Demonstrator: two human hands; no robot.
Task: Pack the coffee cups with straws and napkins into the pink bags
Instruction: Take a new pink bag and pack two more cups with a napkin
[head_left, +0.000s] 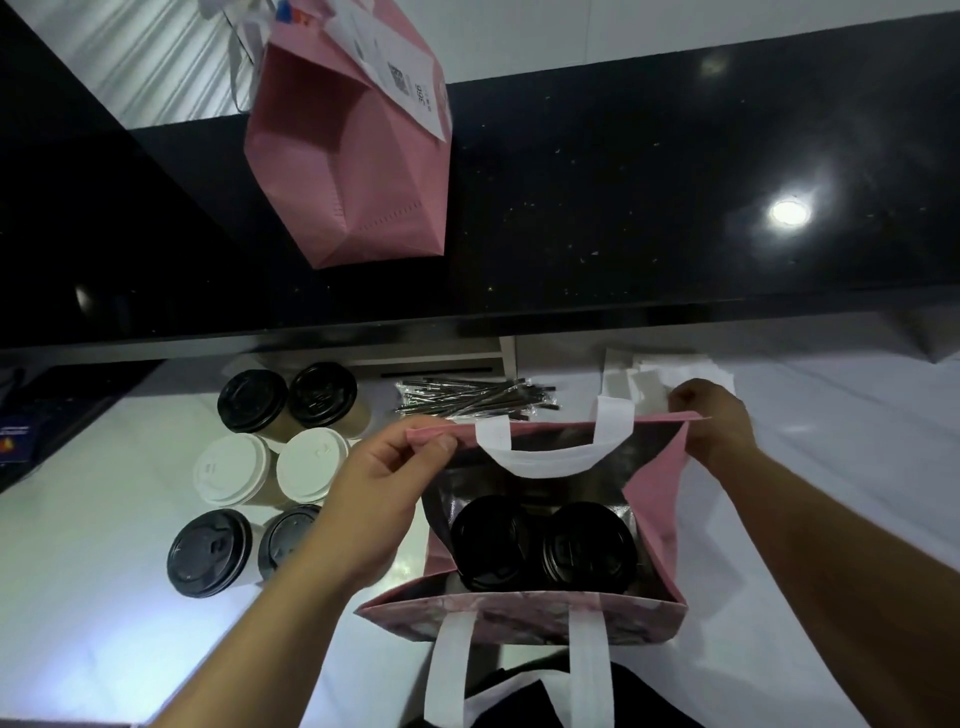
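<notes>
A pink bag (655, 499) with white handles stands wide at the near edge of the white counter. Two cups with black lids (540, 545) sit side by side inside it. My left hand (384, 499) pinches the far rim at its left corner. At the right corner my right hand (714, 415) pinches the same rim. Left of the bag stand several more cups (270, 467), some with black lids, two with white. Wrapped straws (475, 400) lie in a pile behind the bag. White napkins (639, 376) lie behind my right hand.
A second pink bag (353, 156) with a paper receipt stands on the raised black counter (623, 208) at the back. A dark device (21, 436) sits at the left edge. White counter surface (857, 441) stretches to the right.
</notes>
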